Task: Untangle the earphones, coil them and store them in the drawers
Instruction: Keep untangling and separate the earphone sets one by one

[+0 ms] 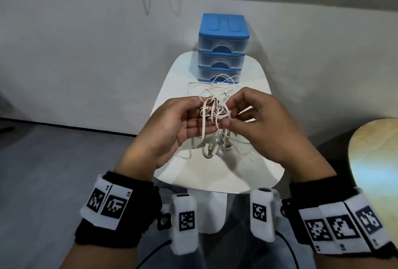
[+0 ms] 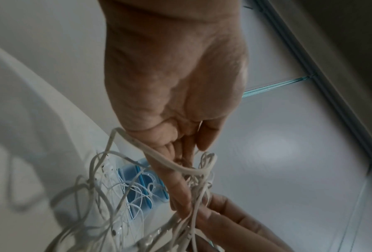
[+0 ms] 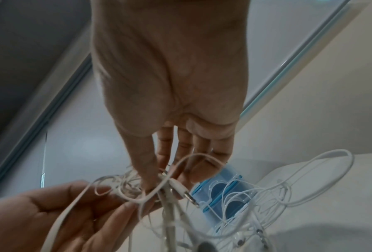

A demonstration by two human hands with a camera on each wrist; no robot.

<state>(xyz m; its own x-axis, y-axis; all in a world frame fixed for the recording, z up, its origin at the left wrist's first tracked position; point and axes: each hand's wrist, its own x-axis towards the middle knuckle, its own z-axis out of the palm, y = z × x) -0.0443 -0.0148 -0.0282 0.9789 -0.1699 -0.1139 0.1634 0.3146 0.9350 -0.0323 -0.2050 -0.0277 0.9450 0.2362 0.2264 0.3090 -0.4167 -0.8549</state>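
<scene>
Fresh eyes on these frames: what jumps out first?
The knot of pale earphone cables, held up between the left hand and right hand above the small white table, loose loops trailing onto it. Behind stands a blue drawer unit with three clear drawers, all closed. An audio plug sticks out by the right fingers.

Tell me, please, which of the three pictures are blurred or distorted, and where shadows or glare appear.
Head view: sharp at the centre, wall lines bowed by the wide lens; the hands and tangled earphones cast soft shadows on the white table. Left wrist view: cords near the lower edge smeared, pale glare on the wall. Right wrist view: left hand and nearest cords out of focus; drawers fairly clear.
</scene>
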